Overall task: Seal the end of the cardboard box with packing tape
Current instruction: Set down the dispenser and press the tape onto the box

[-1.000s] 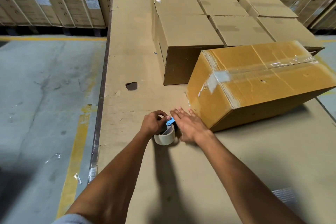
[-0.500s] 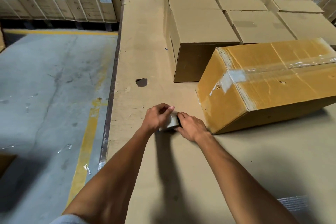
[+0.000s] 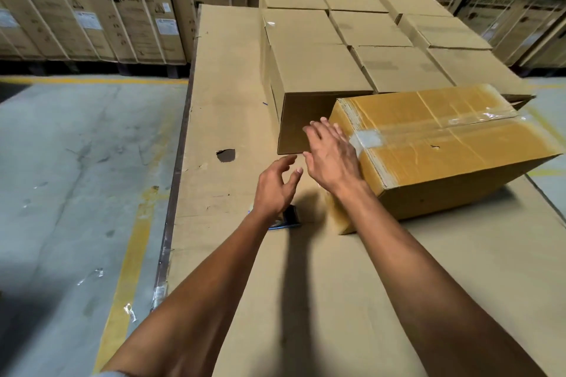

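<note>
Bench (image 3: 352, 300): cardboard-covered, arms reaching across it.
Tape roll (image 3: 288, 217): on the bench under the left wrist, mostly hidden.
Left hand (image 3: 275, 187): fingers spread, empty, above the roll.
Right hand (image 3: 332, 156): fingers spread, empty, at the near end of the box.
Cardboard box (image 3: 444, 144): on its side, clear tape along its top seam.
Stacked cartons (image 3: 352, 40): behind it.

— What sort of place is this?
— A warehouse. Strapped appliance cartons (image 3: 122, 6) marked "LG" and "Washing Machine" stand stacked far beyond both hands.
— Anything else?
— A concrete floor (image 3: 76, 168) with yellow lane lines (image 3: 131, 248) left of the hands, and plain brown boxes (image 3: 367, 40) packed in rows on a cardboard-covered bench (image 3: 220, 107) just ahead.
</note>
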`<state>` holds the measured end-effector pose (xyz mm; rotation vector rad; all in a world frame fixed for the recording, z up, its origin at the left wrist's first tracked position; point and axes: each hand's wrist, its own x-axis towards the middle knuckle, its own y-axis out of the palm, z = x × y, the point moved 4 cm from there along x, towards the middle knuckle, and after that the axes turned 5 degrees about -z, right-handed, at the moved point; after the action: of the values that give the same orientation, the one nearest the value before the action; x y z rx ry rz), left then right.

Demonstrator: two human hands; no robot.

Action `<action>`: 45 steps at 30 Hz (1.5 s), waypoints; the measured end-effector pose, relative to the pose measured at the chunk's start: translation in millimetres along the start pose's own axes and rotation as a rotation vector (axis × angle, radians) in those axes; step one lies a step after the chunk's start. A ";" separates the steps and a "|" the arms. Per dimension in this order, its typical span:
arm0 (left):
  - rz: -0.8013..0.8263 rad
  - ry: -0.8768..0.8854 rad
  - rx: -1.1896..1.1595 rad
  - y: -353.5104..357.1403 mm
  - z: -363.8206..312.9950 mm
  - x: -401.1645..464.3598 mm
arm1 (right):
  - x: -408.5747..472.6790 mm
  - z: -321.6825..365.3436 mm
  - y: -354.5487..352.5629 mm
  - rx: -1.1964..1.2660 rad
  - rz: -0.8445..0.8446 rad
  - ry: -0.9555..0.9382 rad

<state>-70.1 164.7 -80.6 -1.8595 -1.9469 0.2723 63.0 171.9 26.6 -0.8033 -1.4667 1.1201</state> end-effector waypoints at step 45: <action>-0.162 -0.826 -1.079 158.4 -75.3 -1.5 | -30.1 -150.2 -17.3 0.029 0.227 0.652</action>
<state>105.3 164.6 -81.9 -2.3947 -3.2321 -0.1524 217.2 171.4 30.5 -1.1992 -0.8265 0.9146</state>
